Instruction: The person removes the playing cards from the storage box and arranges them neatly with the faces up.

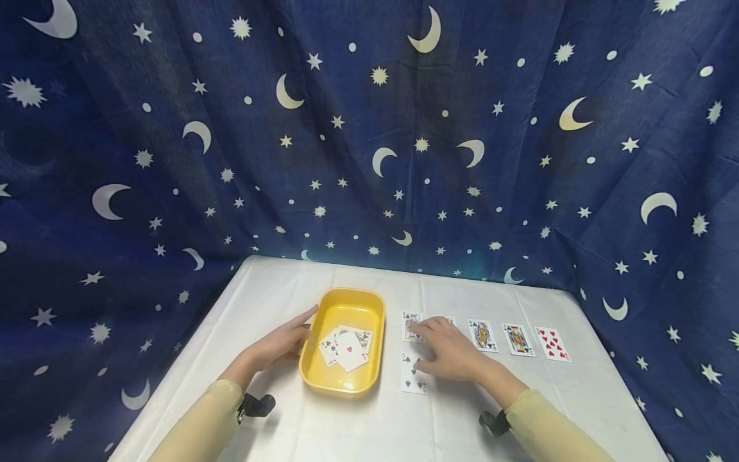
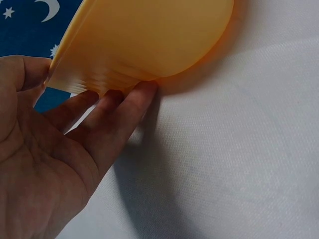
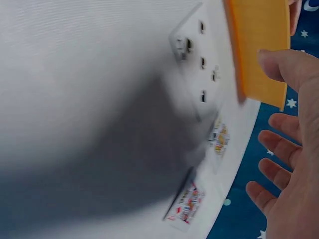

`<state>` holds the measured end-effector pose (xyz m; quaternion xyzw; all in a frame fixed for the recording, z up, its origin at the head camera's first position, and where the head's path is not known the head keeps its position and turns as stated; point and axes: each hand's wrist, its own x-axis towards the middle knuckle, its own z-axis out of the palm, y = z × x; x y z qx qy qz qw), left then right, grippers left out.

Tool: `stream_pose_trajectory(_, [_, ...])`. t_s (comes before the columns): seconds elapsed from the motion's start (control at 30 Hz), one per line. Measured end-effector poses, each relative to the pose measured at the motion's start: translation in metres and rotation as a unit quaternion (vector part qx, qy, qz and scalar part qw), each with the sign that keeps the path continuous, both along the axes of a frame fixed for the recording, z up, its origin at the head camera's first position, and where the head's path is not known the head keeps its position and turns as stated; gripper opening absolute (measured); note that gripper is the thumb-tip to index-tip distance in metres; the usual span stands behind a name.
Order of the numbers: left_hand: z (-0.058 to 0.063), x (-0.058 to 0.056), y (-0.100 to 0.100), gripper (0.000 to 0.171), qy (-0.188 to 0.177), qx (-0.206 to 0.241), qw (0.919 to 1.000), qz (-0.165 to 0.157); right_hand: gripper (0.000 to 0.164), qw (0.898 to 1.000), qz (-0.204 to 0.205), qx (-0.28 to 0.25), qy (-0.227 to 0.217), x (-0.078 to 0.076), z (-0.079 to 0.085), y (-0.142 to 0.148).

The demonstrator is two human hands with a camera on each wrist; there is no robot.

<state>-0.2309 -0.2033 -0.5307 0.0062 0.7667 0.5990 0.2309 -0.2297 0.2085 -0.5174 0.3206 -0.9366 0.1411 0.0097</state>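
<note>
My left hand [image 1: 281,342] is at the left side of a yellow plastic tray [image 1: 376,301], its fingers touching the outer wall near the rim. Inside the tray lie several playing cards [image 1: 351,353], loosely overlapped; a red heart shows on the top one. Over the left end of a row of cards hovers my right hand [image 1: 453,351], thumb and fingers spread apart with no card between them in the right wrist view. Beneath its fingertips are a face card [image 1: 410,328] and, nearer me, a spade number card [image 1: 412,384], both partly covered by the hand.
Further right in the row lie two face cards [image 1: 482,335] [image 1: 518,340] and a red heart number card [image 1: 553,344]. Another card [image 1: 451,319] is mostly hidden behind my right hand. The white cloth [image 1: 369,430] covers the table, with a blue star-patterned curtain [image 1: 346,160] behind.
</note>
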Motion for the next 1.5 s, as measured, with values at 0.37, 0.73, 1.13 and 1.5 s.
stream_pose_trajectory(0.37, [0.000,0.000,0.000,0.066,0.000,0.002,1.0000,0.000,0.076,0.999,0.003,-0.024,-0.032,-0.008,0.030,-0.033])
stream_pose_trajectory(0.73, [0.000,-0.001,0.000,0.067,0.000,0.002,1.0000,-0.003,0.083,0.998,0.042,-0.007,-0.055,-0.016,0.035,-0.073])
stream_pose_trajectory(1.13, [0.001,0.000,0.000,0.066,-0.001,-0.001,1.0000,-0.005,0.094,0.994,0.077,0.042,-0.071,-0.025,0.036,-0.110])
stream_pose_trajectory(1.5, [0.001,-0.001,-0.002,0.066,0.005,0.006,0.9997,-0.022,0.099,0.985,0.094,0.103,-0.100,-0.031,0.035,-0.134])
